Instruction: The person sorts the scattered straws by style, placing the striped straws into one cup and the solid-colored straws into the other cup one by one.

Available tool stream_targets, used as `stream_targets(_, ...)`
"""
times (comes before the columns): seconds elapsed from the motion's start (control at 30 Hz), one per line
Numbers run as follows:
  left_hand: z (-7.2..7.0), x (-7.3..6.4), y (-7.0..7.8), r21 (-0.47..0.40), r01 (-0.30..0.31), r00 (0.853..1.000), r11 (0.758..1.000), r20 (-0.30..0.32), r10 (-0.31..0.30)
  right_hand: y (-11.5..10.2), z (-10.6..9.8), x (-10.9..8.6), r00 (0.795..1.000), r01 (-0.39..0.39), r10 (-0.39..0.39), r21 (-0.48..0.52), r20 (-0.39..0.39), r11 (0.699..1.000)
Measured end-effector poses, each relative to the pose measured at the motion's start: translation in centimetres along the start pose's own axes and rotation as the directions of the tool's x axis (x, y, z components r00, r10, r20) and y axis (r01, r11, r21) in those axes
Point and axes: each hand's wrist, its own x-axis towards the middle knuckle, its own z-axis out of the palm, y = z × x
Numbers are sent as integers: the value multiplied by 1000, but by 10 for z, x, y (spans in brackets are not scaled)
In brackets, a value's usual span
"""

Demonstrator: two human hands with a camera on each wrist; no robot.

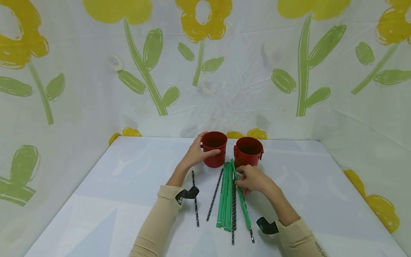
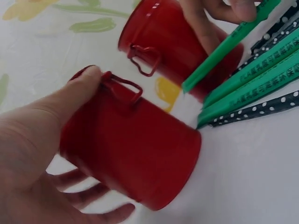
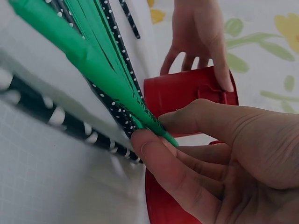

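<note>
My left hand (image 1: pixel 194 154) holds a small red bucket (image 1: pixel 214 161) by its side, thumb near the rim and fingers round the far side. In the left wrist view a wire handle loop (image 2: pixel 124 88) shows on that bucket. Between thumb and fingertips, my right hand (image 1: pixel 255 179) pinches a green-wrapped straw (image 3: pixel 100 72), its far end by the second red bucket (image 1: pixel 246 160). Several other green-wrapped straws (image 1: pixel 226 201) lie side by side just left of the right hand, with black, white-dotted straws (image 1: pixel 233 235) next to them.
Two more dotted straws lie apart to the left, one straw (image 1: pixel 214 195) near the green bundle and another straw (image 1: pixel 196 210) beside the left sleeve. Both buckets stand near the back edge of the white table (image 1: pixel 128 200). A flower-printed curtain (image 1: pixel 231 89) rises behind.
</note>
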Motion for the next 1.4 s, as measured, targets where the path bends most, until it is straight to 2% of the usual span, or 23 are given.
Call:
stream_targets(0.1, -11, -5, 1, 107, 59, 997, 992, 39, -63, 1, -3, -2, 1000, 9, -9, 12, 7, 1000)
stream_targets(0.17, -24, -12, 4, 223, 129, 985, 966, 81, -151, 2, -3, -3, 1000, 7, -7, 22, 4, 1000)
stream_targets(0.2, -31, -16, 5, 288, 170, 973, 942, 102, -207, 2, -4, -3, 1000, 5, -5, 26, 3, 1000)
stream_targets(0.27, -44, -25, 7, 422, 249, 931, 872, 143, -335, 2, -4, -3, 1000, 2, -2, 32, 0, 999)
stream_targets(0.37, -57, -37, 9, 558, 351, 839, 752, 170, -518, 2, -5, -4, 1000, 3, -3, 35, 1, 999)
stream_targets(0.43, -60, -42, 8, 594, 386, 793, 706, 179, -583, 2, -6, -4, 1000, 12, -12, 39, 2, 999)
stream_targets(0.47, -61, -43, 8, 593, 401, 781, 699, 178, -599, 2, -6, -4, 1000, 16, -16, 40, 2, 999)
stream_targets(0.53, -58, -43, 7, 575, 399, 784, 714, 190, -591, 2, -7, -4, 1000, 27, -27, 40, 1, 999)
stream_targets(0.6, -54, -41, 6, 561, 380, 799, 735, 201, -567, 3, -7, -4, 999, 33, -33, 42, 1, 999)
stream_targets(0.7, -46, -38, 3, 509, 348, 826, 787, 231, -514, 3, -7, -4, 999, 38, -39, 47, 8, 998)
stream_targets(0.83, -35, -34, 1, 394, 333, 849, 856, 270, -455, 3, -7, -4, 999, 41, -42, 60, 12, 997)
stream_targets(0.9, -29, -33, -1, 338, 338, 860, 878, 268, -434, 2, -7, -4, 999, 44, -45, 63, 12, 997)
stream_targets(1.03, -20, -28, -6, 244, 348, 882, 905, 241, -405, 2, -8, -4, 999, 49, -50, 62, 12, 997)
stream_targets(1.23, -17, -24, -13, 109, 351, 906, 930, 212, -367, 3, -9, -4, 999, 41, -43, 68, 18, 997)
stream_targets(1.4, -13, -19, -14, 97, 288, 940, 953, 160, -301, 2, -13, -5, 998, 52, -54, 75, 26, 996)
